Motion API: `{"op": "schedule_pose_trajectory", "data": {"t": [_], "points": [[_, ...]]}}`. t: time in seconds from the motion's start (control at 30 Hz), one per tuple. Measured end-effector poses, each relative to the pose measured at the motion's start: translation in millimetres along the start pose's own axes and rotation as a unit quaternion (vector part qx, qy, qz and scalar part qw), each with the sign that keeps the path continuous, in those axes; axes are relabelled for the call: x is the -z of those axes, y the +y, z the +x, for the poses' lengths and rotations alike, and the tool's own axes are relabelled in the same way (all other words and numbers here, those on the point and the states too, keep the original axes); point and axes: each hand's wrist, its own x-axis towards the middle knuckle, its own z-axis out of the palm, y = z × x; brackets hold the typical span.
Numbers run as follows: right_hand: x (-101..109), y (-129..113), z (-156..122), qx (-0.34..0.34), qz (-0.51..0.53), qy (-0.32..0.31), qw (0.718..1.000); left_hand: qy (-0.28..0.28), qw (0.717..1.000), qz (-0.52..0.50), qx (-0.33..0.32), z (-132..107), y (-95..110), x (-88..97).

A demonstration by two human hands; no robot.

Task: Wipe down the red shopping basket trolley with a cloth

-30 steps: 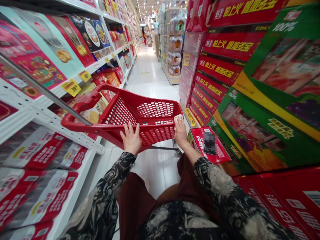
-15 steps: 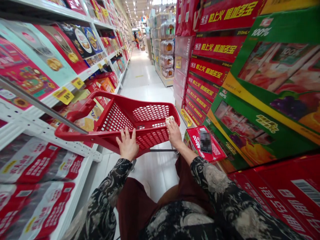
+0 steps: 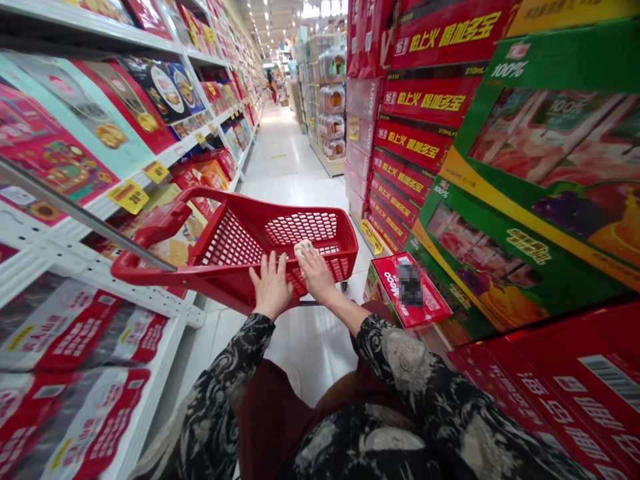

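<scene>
Standing in the aisle w/ this person: the red basket (image 3: pixel 300 229) sits tipped in front of them, low over the white floor (image 3: pixel 295 160), btw the shelf (image 3: pixel 75 250) on their left & the stacked drink cases on their right. The left hand (image 3: pixel 273 288) lies flat on the basket's near rim, palm down, fingers straight & spread, gripping nothing. The right hand (image 3: pixel 317 275) is just beside it, nearly touching, on the same rim; its fingers bend round a small whitish wad (image 3: pixel 303 247) (cloth or tissue, can't tell which) & hold it against the rim's top edge. Both sleeves are dark w/ a pale swirl print. The basket's red handle (image 3: pixel 150 230) loops out toward the shelf side, & a grey bar (image 3: pixel 75 212) crosses diag. above it. The shelf carries flat boxed goods, w/ yellow price tags (image 3: pixel 129 197) stuck on its front edges. On the other side, near the person's right forearm, a red box (image 3: pixel 427 303) pokes out from the foot of the stack, part of its face blurred. Above it sit green juice cartons (image 3: pixel 525 167), & beyond those red cases (image 3: pixel 425 140) w/ yellow lettering. Far down the aisle a person (image 3: pixel 273 81) stands, too small to make out more.
</scene>
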Motion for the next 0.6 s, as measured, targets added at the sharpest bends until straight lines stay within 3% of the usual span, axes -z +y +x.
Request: {"op": "schedule_pose_trajectory", "data": {"t": [0.1, 0.2, 0.3, 0.43, 0.6], "points": [[3.5, 9.6, -5.2, -0.007, 0.016, 0.004, 1.0, 0.004, 0.995, -0.038, -0.088, 6.5, 15.6, -2.1], [11.0, 18.4, -10.6, 0.031, 0.051, -0.011, 0.998, -0.03, 0.984, -0.083, -0.156, 16.1, 30.3, -4.2], [23.1, 25.0, -15.9, 0.027, 0.049, -0.039, 0.998, -0.051, 0.981, -0.111, -0.149, 26.2, 40.2, -3.8], [36.3, 29.9, -20.0, -0.04, -0.003, -0.028, 0.999, -0.033, 0.991, -0.084, -0.1, 33.8, 45.4, -6.2], [38.0, 30.5, -20.5, -0.127, -0.057, -0.037, 0.99, -0.002, 0.99, -0.038, -0.137, 32.0, 41.0, -25.4]]}}
